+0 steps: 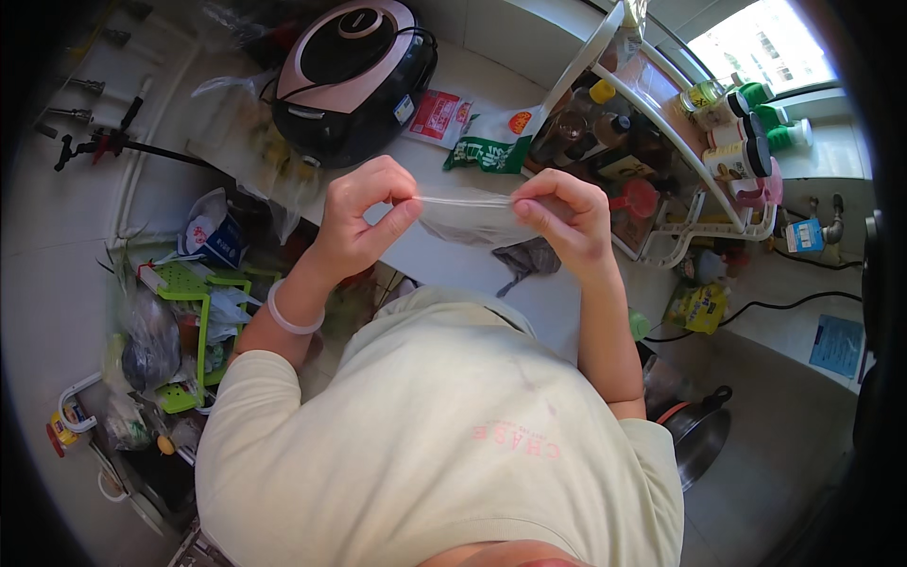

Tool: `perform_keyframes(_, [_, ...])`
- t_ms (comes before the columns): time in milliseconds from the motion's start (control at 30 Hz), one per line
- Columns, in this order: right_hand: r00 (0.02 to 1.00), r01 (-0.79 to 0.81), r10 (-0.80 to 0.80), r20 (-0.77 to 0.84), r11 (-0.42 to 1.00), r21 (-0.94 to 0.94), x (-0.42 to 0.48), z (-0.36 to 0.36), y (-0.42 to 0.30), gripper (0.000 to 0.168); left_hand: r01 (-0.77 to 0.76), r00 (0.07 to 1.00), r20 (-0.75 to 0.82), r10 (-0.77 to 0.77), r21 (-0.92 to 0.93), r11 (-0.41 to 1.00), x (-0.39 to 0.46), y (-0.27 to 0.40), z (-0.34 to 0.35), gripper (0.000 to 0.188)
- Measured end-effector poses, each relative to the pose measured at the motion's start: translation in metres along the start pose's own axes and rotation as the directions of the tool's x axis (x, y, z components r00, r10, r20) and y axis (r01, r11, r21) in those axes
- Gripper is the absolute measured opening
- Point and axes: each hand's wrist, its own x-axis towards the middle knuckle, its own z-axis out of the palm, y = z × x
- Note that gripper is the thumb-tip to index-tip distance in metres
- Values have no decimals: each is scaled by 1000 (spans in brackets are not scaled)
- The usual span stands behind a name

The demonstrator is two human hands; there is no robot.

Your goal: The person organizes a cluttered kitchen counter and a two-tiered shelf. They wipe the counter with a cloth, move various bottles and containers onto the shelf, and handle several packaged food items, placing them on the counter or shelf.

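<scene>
A clear plastic bag [468, 220] is stretched between my two hands, above the white counter. My left hand [372, 212] pinches one end of its upper edge between thumb and index finger, and a pale bangle [294, 312] circles that forearm. The other end is pinched the same way by my right hand [567, 216]. Whether the bag holds anything cannot be told. Below it a crumpled dark grey plastic bag or cloth [528, 261] lies on the counter [489, 273]. Beyond the hands lie a green and white packet [496, 142] and a red and white packet [438, 119].
A black and pink rice cooker [347, 85] stands at the counter's back left. At right, a white rack [669, 113] holds bottles and jars. Bags fill a green shelf [205, 319] at left. A dark pan [698, 436] is at lower right, with a black cable [779, 301] above.
</scene>
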Motion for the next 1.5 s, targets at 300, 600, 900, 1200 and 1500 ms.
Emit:
perform_keyframes(300, [913, 408, -358, 196, 798, -443, 9, 11, -42, 17, -241, 950, 219, 221, 72, 968, 35, 26, 20, 8])
perform_keyframes(600, [902, 430, -395, 173, 800, -419, 0, 8, -41, 10, -305, 897, 359, 258, 80, 949, 50, 31, 24, 10])
perform_keyframes(900, [909, 416, -355, 218, 781, -465, -14, -17, -50, 12, -281, 895, 333, 298, -97, 955, 56, 33, 33, 11])
perform_keyframes(1200, [971, 235, -229, 71, 855, -462, -34, -67, -35, 11, -173, 947, 227, 229, -242, 955, 61, 33, 16, 19])
perform_keyframes(1500, [990, -99, 33, 140, 864, 494, -13, 3, 59, 49, 115, 992, 112, -58, -619, 777, 60, 11, 23, 27])
